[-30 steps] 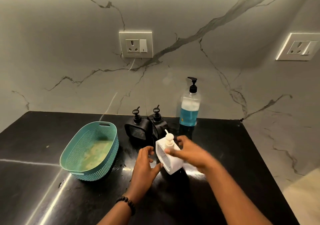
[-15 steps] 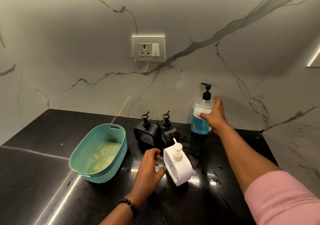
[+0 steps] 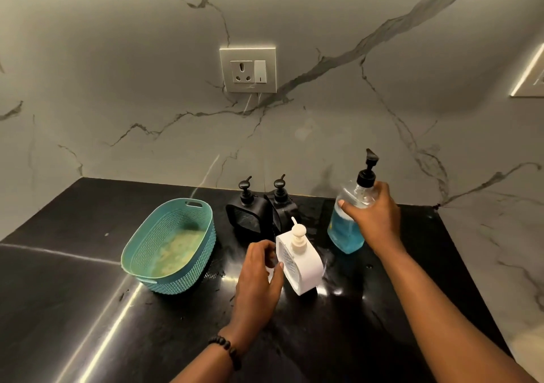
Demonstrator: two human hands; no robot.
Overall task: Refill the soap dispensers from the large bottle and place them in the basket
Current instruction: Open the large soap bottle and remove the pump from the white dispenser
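Observation:
A white soap dispenser (image 3: 301, 265) with a cream pump stands on the black counter (image 3: 88, 309). My left hand (image 3: 259, 276) curls around its left side, thumb touching the body. My right hand (image 3: 374, 217) grips the large clear bottle (image 3: 344, 232), which holds blue soap and has a black pump; the bottle is tilted, just right of the white dispenser. Two black dispensers (image 3: 248, 217) (image 3: 282, 206) stand side by side behind the white one. A teal perforated basket (image 3: 203, 244) sits to the left with nothing in it.
A marble wall rises behind the counter, with a socket plate (image 3: 248, 70) above the dispensers and another socket (image 3: 530, 79) at the right edge. The counter's right edge meets a marble side surface (image 3: 500, 250).
My right hand went from the white dispenser to the large bottle at the back, gripped it and brought it forward and rightward, tilted. My left hand stayed at the white dispenser.

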